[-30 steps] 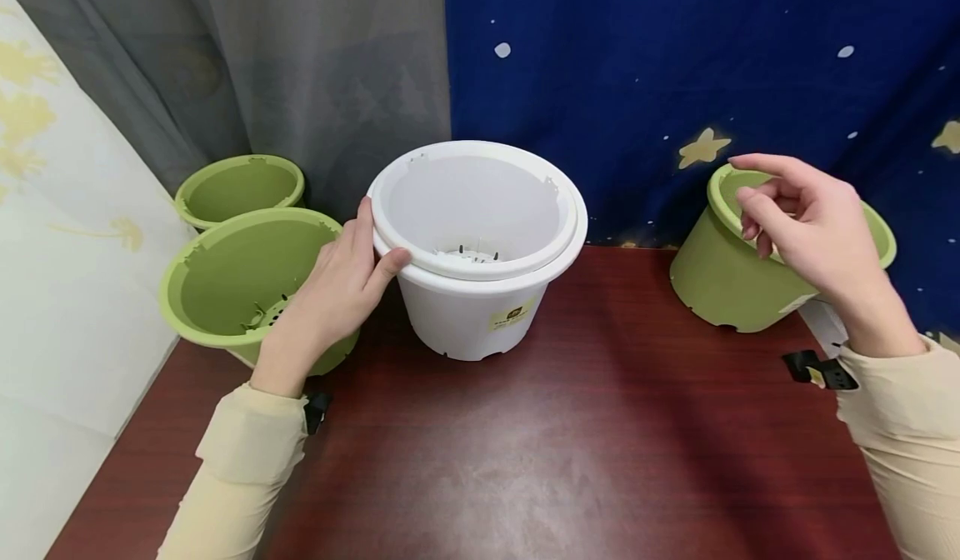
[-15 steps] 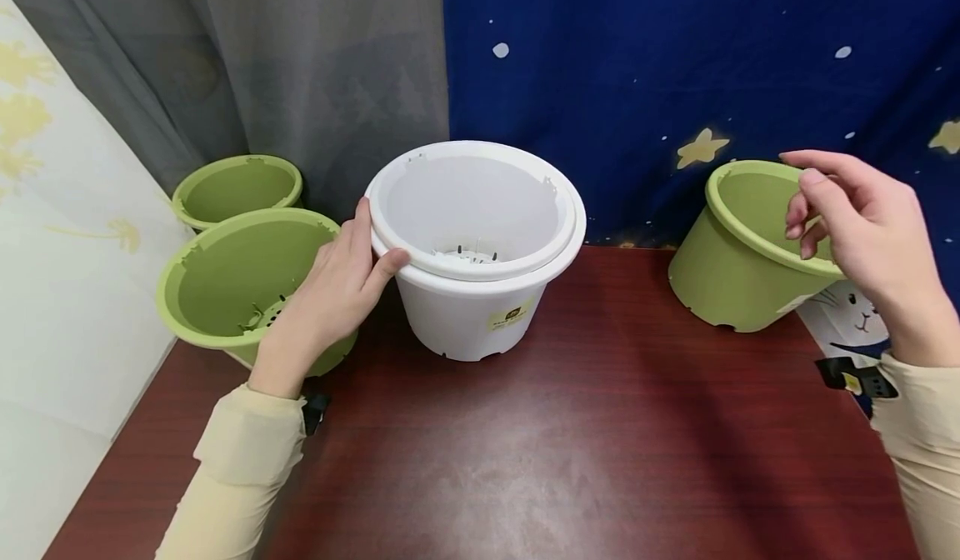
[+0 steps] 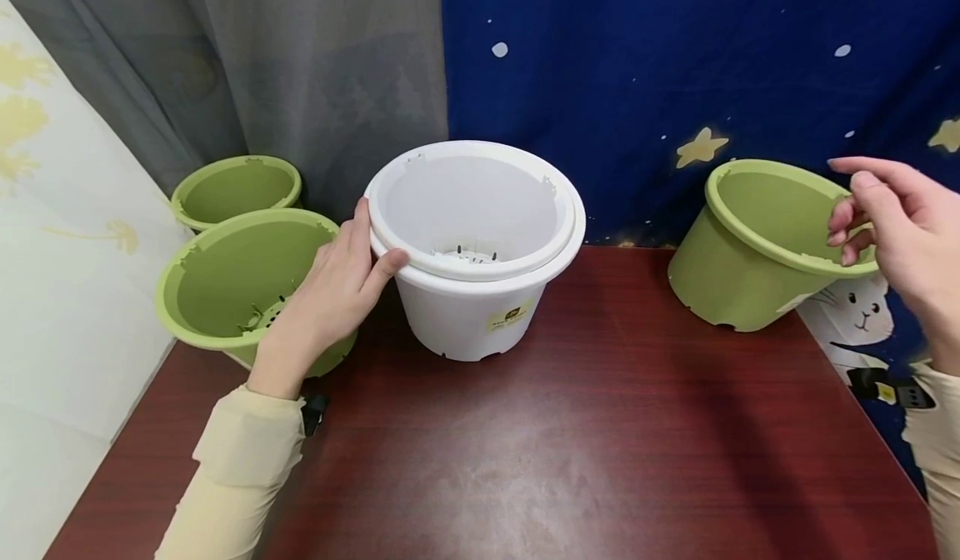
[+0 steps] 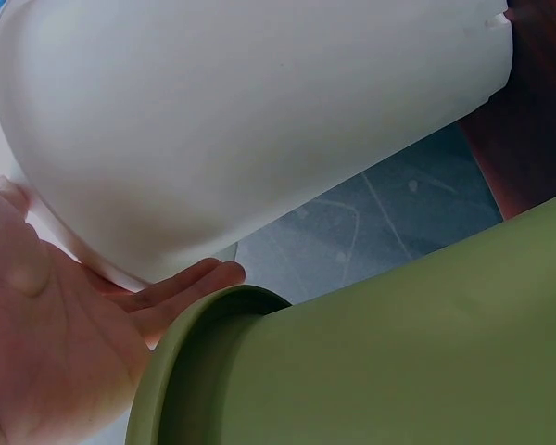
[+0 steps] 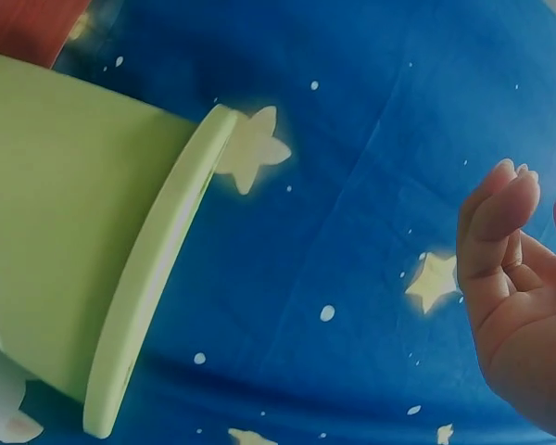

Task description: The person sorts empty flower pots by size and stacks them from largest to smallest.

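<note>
Two white plastic flower pots [image 3: 472,318], one nested in the other, stand upright mid-table in the head view. My left hand [image 3: 318,306] rests against the left side of their rims, fingers and thumb extended along the outside. In the left wrist view, its palm [image 4: 46,324] faces the white pot's wall [image 4: 213,120], with the fingertips under the rim. My right hand [image 3: 915,235] is in the air, loosely curled and holding nothing, near the rim of a green flower pot [image 3: 735,272] at the right. The right wrist view shows this hand [image 5: 514,287] apart from the green pot [image 5: 83,213].
Two more green pots stand at the left: a near one [image 3: 202,293] beside my left forearm and a far one [image 3: 240,193] by the grey curtain [image 3: 345,60]. A blue star-patterned curtain [image 3: 600,85] hangs behind the dark red table [image 3: 525,443].
My right hand has moved to the right, from over the right green pot toward the pot's far right side. My left hand and the white pots stay in place.
</note>
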`<action>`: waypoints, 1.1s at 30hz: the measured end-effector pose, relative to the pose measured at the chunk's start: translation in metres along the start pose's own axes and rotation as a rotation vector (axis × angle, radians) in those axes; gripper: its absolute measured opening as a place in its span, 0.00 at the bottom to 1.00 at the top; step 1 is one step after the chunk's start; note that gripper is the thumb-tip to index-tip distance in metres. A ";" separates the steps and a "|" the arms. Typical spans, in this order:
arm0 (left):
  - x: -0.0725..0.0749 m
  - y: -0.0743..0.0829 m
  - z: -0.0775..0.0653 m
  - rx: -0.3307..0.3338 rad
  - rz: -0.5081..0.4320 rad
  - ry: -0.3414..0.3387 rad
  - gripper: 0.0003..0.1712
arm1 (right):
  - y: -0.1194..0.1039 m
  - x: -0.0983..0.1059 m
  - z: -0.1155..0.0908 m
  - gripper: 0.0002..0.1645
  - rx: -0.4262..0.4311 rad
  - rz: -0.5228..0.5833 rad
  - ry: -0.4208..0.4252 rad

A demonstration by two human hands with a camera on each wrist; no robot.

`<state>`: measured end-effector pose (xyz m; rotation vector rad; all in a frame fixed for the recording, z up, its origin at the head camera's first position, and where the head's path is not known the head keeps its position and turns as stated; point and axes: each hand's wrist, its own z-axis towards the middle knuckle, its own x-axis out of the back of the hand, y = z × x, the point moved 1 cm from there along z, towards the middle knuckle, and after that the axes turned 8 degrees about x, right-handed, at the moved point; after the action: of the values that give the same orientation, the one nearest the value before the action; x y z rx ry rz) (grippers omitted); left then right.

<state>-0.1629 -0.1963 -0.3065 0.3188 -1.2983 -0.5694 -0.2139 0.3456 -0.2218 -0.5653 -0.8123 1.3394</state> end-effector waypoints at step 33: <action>0.001 -0.001 0.000 0.017 0.002 -0.016 0.51 | 0.035 0.059 -0.013 0.16 -0.045 -0.263 0.098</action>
<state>-0.1627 -0.1974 -0.3064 0.3279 -1.3195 -0.5607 -0.2239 0.4102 -0.2458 -0.5351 -0.8081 1.0480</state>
